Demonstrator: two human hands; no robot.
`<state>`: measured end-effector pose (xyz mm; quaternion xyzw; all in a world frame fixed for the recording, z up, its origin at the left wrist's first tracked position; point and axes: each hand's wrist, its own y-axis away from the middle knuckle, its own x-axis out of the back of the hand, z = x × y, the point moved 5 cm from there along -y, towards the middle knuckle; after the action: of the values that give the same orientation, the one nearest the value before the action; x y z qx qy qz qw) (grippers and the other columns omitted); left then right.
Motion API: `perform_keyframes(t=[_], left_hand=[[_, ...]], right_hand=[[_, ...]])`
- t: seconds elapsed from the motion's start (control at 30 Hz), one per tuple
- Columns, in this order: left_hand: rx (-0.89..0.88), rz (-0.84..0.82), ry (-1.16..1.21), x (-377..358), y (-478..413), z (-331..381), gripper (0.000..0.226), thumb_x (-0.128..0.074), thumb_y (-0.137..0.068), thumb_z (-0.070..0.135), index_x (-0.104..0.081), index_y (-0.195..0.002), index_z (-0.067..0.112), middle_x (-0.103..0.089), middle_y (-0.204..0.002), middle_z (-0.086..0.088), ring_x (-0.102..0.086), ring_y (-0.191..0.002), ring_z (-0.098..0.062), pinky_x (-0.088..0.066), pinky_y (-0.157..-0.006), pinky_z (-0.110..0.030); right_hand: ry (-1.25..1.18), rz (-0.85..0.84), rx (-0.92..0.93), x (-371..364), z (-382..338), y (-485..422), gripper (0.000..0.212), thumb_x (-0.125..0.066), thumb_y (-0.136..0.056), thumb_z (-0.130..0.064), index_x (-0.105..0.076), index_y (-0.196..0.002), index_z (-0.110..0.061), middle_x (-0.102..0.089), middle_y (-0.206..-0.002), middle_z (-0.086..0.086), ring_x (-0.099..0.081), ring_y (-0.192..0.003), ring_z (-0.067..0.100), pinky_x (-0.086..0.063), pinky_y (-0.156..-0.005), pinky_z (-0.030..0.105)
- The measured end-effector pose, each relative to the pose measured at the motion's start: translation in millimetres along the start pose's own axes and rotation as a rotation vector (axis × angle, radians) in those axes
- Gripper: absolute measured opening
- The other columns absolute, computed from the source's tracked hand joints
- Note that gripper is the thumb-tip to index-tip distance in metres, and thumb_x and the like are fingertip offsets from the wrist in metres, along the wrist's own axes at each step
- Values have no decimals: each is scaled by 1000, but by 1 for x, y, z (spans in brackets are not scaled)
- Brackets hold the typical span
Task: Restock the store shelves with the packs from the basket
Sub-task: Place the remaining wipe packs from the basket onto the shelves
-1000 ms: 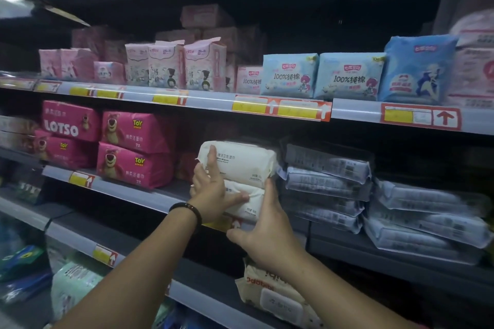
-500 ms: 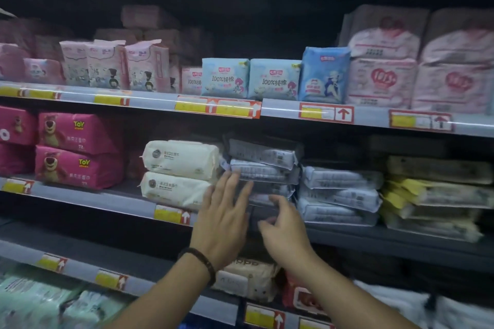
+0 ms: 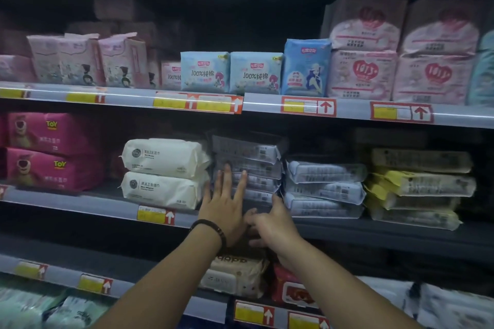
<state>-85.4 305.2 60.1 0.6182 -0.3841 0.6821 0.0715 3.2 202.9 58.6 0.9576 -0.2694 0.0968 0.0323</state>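
Note:
Two cream-white packs (image 3: 163,172) lie stacked on the middle shelf (image 3: 80,204), left of a stack of grey packs (image 3: 254,160). My left hand (image 3: 224,203), a dark bead bracelet at its wrist, has straight spread fingers laid against the front of the grey stack. My right hand (image 3: 270,224) reaches to the bottom of that same stack at the shelf edge, fingers loosely bent, with no pack held in it. No basket is in view.
More grey packs (image 3: 324,184) and yellow-edged packs (image 3: 419,187) lie to the right, pink bear packs (image 3: 50,149) to the left. The upper shelf (image 3: 267,105) carries blue and pink packs. A beige pack (image 3: 235,272) and a red pack (image 3: 291,288) sit on the lower shelf.
Both hands let go of the white packs, now stacked on the shelf, and moved right onto the grey stack. The view shifted right and closer.

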Motion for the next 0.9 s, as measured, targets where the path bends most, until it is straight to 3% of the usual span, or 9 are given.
perform_keyframes(t=[0.1,0.27,0.47,0.53,0.6,0.7,0.8,0.9], left_hand=[[-4,-9,8,1,1,1,87,-22,-103,64,31,-159,22,36,-164,-22,19,-157,-43,-2,-127,-61],[-33,-16,-20,1,6,0,110,-46,-97,59,42,-150,22,42,-160,-24,18,-157,-44,-3,-128,-59],[-50,-31,-22,4,11,-1,105,-46,-99,54,36,-155,22,46,-157,-23,21,-156,-43,-7,-128,-58],[-36,-18,-24,7,11,0,101,-43,-100,55,34,-156,21,44,-158,-23,19,-157,-43,-10,-128,-58],[-27,18,-37,11,11,3,104,-44,-98,58,33,-157,22,42,-160,-23,16,-157,-43,-12,-127,-58],[-64,182,-14,24,8,9,105,-48,-96,59,34,-156,30,43,-161,-19,22,-156,-42,-9,-127,-60],[-106,297,6,37,2,14,106,-49,-94,62,33,-156,35,41,-162,-19,30,-153,-42,-4,-127,-62],[-133,233,-41,38,-8,19,113,-49,-92,69,44,-149,37,49,-157,-16,38,-149,-42,8,-125,-62]], right_hand=[[-56,12,0,-2,0,0,103,-70,-87,-11,-11,-166,-43,-35,-166,2,-66,-116,26,-68,-79,43],[-103,11,-28,-9,-1,-4,114,-72,-77,-11,-9,-165,-47,-42,-162,6,-71,-109,29,-68,-74,43],[-90,-39,-15,-7,-1,-2,118,-71,-77,-5,-7,-167,-44,-51,-151,8,-77,-97,27,-68,-75,39],[-90,-79,-14,-7,-2,-3,121,-72,-74,-9,-3,-166,-46,-50,-154,10,-75,-105,29,-67,-81,46],[19,-94,39,-6,-5,-1,122,-75,-73,-18,0,-166,-46,-38,-167,7,-65,-128,30,-63,-95,48],[303,51,277,1,-22,14,101,-70,-93,-22,-4,-168,-37,-13,-176,-5,-37,-154,23,-46,-118,42],[423,175,427,7,-44,25,88,-63,-101,-23,-7,-167,-40,-3,-175,-11,-31,-156,21,-44,-117,39],[350,178,367,9,-54,19,94,-66,-98,-24,-5,-168,-39,-5,-176,-10,-28,-158,24,-44,-117,41]])
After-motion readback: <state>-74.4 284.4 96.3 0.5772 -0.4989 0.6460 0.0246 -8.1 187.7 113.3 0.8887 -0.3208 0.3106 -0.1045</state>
